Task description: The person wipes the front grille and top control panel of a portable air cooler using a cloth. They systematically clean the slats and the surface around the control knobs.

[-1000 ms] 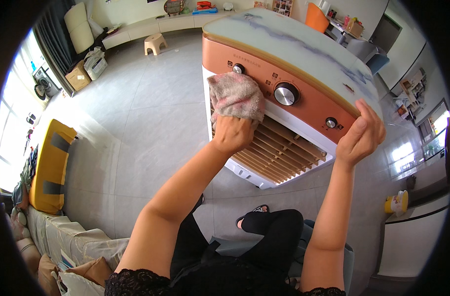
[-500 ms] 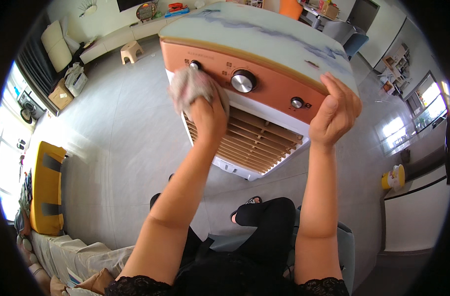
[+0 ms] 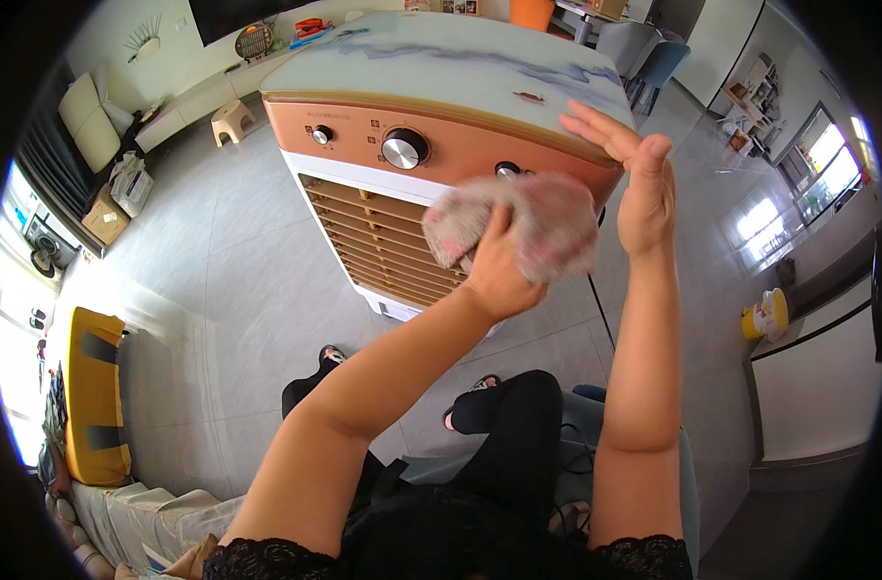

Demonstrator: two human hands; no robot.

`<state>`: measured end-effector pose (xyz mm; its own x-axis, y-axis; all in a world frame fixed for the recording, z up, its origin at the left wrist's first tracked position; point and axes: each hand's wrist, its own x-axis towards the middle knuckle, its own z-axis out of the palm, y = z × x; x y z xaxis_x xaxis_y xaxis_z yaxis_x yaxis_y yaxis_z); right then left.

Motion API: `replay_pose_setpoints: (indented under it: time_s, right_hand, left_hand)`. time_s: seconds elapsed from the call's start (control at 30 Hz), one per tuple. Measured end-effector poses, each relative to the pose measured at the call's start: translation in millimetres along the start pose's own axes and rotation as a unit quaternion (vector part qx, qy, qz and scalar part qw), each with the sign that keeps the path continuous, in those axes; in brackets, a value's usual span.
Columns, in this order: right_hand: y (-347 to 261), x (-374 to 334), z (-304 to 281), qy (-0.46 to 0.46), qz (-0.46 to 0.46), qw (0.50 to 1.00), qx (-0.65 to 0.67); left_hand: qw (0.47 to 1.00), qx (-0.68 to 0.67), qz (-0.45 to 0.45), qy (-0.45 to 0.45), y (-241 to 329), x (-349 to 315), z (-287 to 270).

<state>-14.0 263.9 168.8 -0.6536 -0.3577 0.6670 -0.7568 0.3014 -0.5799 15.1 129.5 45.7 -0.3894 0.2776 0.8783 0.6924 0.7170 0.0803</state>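
Observation:
A boxy floor appliance, which looks like an air cooler [image 3: 547,164], stands before me. Its patterned pale top [image 3: 431,58] is glossy, and three knobs, the biggest being the middle knob [image 3: 404,148], sit on its copper-coloured front panel. Below are brown slats [image 3: 364,227] in a white body. My left hand [image 3: 504,271] is closed on a bunched grey-pink cloth [image 3: 557,222], blurred by motion, just below the right knob [image 3: 507,170]; whether it touches the front cannot be told. At the top's right front corner my right hand [image 3: 644,188] is open, fingers outstretched and holding nothing.
A dark cord [image 3: 601,309] hangs at the appliance's right side. A small stool [image 3: 233,123] stands at the far left, a yellow padded piece [image 3: 95,396] at the left, and a yellow bucket [image 3: 765,314] at the right. My legs and feet are just below the appliance.
My left hand has carried the cloth rightward, from the left knob to below the right knob. My right hand has loosened from the corner and opened. The appliance appears straighter and farther left in view.

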Motion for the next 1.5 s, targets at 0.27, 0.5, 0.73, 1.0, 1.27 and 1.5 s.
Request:
replay_pose_setpoints:
  time_s: [0.27,0.5,0.73,1.0,1.27,1.5]
  right_hand:
    - [10.5,-1.3,9.5,0.048,0.05,0.982,0.174]
    - [7.1,-2.0,8.8,0.025,-0.014,0.999,0.019]
    - [15.8,-4.4,13.8,0.036,-0.014,0.999,-0.012]
    - [17.0,-4.6,33.1,0.118,-0.041,0.991,-0.058]
    - [19.1,-6.2,31.7,0.117,-0.051,0.99,-0.065]
    - [16.7,-6.9,39.9,0.131,-0.058,0.988,-0.051]
  left_hand:
    - [0.994,0.103,-0.013,-0.015,-7.7,31.7,12.1]
    - [0.991,0.049,-0.015,-0.126,-34.2,-83.7,24.6]
    - [0.954,0.145,-0.26,0.038,-135.9,-108.0,-46.3]
    - [0.94,0.126,-0.317,0.011,-65.1,-69.3,-14.2]
    - [0.982,0.038,-0.167,0.075,-78.3,-70.2,-29.9]
    - [0.904,0.09,-0.334,0.253,-92.8,-56.0,-26.3]
